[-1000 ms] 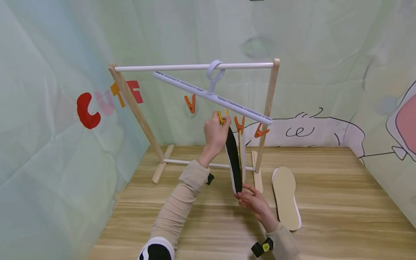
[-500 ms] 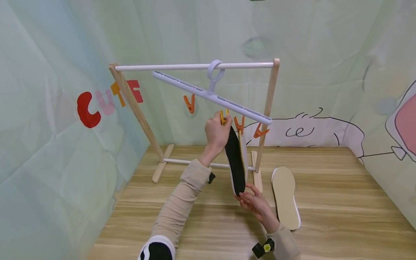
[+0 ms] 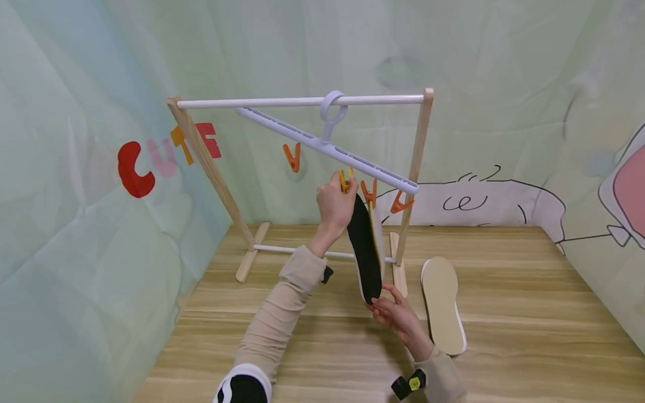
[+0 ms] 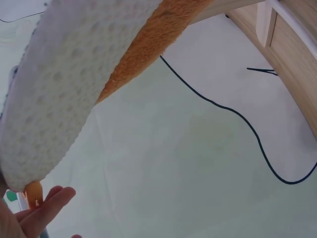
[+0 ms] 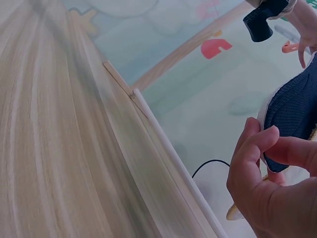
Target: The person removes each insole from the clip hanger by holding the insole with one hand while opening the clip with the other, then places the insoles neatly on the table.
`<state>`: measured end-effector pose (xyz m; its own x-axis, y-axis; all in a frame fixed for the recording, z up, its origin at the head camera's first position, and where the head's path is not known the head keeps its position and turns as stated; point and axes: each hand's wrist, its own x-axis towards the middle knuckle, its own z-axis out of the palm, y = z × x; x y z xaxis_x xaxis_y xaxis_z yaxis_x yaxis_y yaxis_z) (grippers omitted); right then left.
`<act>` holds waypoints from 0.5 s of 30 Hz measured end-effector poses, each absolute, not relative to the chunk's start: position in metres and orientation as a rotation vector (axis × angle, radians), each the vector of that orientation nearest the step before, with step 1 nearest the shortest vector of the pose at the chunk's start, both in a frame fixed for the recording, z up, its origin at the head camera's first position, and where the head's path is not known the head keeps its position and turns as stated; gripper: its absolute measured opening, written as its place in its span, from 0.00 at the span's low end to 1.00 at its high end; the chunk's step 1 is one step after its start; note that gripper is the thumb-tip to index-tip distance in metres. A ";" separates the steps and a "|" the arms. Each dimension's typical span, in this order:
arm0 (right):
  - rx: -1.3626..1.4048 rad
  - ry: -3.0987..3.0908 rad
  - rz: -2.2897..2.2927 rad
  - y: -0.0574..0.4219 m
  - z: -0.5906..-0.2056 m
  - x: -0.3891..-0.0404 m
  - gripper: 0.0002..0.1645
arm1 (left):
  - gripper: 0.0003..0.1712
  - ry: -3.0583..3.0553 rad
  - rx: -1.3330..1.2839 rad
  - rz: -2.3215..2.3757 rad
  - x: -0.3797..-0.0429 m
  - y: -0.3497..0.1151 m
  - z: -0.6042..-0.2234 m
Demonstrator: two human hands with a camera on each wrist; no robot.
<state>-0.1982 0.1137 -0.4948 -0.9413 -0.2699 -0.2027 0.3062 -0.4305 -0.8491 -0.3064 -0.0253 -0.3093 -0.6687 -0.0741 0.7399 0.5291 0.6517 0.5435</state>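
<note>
A black insole (image 3: 364, 249) with a white rim hangs below the hanger (image 3: 327, 148), its black face toward the head camera. My left hand (image 3: 335, 204) grips the yellow clothespin (image 3: 345, 182) at its top end. My right hand (image 3: 398, 316) pinches the insole's bottom end between thumb and fingers, also clear in the right wrist view. Just behind hangs another insole (image 3: 380, 240), pale with a fuzzy yellowish edge, under an orange clothespin (image 3: 369, 193). In the left wrist view a dimpled white underside (image 4: 74, 74) fills the upper left, fingers (image 4: 52, 206) beside the clip.
The hanger tilts down to the right on the white rail (image 3: 252, 103) of a wooden stand (image 3: 418, 168). Other orange clothespins (image 3: 292, 158) hang along it, one near the right post (image 3: 401, 202). A beige insole (image 3: 443, 308) lies on the wooden table (image 3: 514, 313), right of my right hand.
The black insole has turned so more of its black face shows, its lower end shifting slightly right with my right hand. My left hand stays at the clothespin.
</note>
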 end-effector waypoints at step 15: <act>0.046 1.474 -2.399 0.123 -0.502 -0.196 0.21 | 0.13 -2.090 -0.350 -1.004 -0.307 -0.026 -0.310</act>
